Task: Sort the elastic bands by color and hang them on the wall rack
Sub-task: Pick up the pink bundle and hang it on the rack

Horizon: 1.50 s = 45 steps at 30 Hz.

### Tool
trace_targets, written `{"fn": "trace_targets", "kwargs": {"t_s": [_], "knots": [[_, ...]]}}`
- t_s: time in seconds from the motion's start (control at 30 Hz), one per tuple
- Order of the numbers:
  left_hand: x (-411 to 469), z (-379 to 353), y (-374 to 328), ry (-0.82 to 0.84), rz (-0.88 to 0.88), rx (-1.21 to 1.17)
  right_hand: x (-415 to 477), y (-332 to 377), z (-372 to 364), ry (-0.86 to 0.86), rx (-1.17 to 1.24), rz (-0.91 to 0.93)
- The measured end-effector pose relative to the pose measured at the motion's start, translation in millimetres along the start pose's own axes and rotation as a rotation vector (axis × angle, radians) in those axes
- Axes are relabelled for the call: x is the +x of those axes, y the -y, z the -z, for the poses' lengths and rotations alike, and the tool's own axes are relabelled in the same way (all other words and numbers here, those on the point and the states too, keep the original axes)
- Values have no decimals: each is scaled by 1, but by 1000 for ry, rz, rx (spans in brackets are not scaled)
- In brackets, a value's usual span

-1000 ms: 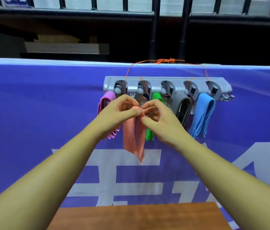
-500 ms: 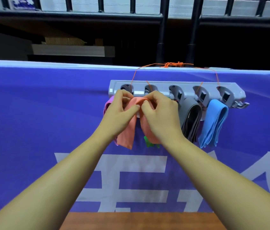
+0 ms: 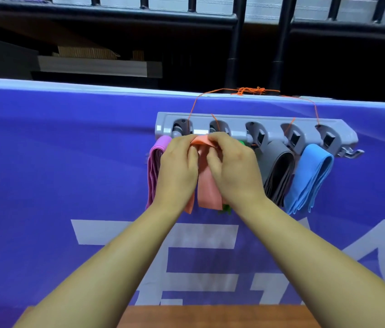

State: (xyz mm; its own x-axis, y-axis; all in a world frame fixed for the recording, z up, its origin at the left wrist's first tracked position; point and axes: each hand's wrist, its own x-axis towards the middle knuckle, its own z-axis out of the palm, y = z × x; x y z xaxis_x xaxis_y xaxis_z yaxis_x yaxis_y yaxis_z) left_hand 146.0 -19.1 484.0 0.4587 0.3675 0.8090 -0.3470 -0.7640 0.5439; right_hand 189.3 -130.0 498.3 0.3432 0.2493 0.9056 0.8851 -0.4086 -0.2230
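Observation:
A grey wall rack point(image 3: 272, 129) hangs by orange string on a blue banner. My left hand point(image 3: 178, 169) and my right hand point(image 3: 234, 171) both pinch the top fold of a salmon-orange elastic band point(image 3: 207, 192) right at the rack's second hook from the left. A purple band point(image 3: 154, 169) hangs from the first hook. A green band point(image 3: 226, 207) is mostly hidden behind my right hand. A dark grey band point(image 3: 279, 171) and a blue band point(image 3: 310, 178) hang further right.
The blue banner point(image 3: 56, 162) with white lettering covers a barrier. Black metal railings point(image 3: 236, 43) stand behind it. A brown wooden tabletop point(image 3: 210, 316) shows at the bottom edge. An empty hook point(image 3: 352, 153) sticks out at the rack's right end.
Both hands have lifted the orange band from below the rack up to the second hook. The band's hanging ends rose with them. The camera view shifted left, so the rack sits further right.

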Motion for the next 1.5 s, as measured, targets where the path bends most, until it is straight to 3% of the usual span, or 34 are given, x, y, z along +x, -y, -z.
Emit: {"fn": "trace_targets", "kwargs": {"t_s": [0.27, 0.67, 0.9, 1.03, 1.17, 1.33, 1.5], "knots": [[-1, 7, -2, 7, -3, -29, 4, 12, 2, 54, 225, -304], [-2, 8, -10, -72, -29, 14, 12, 12, 6, -24, -20, 29], [-17, 9, 7, 135, -30, 79, -11, 1, 5, 169, -29, -139], [-19, 12, 7, 97, 24, 56, -14, 1, 6, 139, 129, -263], [-18, 11, 2, -22, 42, 47, -11, 4, 7, 102, 182, -225], [-25, 6, 4, 68, 28, 35, -12, 2, 1, 108, 161, -176], [-21, 8, 4, 78, 162, -5, -14, 1, 0, 73, 145, -166]]}}
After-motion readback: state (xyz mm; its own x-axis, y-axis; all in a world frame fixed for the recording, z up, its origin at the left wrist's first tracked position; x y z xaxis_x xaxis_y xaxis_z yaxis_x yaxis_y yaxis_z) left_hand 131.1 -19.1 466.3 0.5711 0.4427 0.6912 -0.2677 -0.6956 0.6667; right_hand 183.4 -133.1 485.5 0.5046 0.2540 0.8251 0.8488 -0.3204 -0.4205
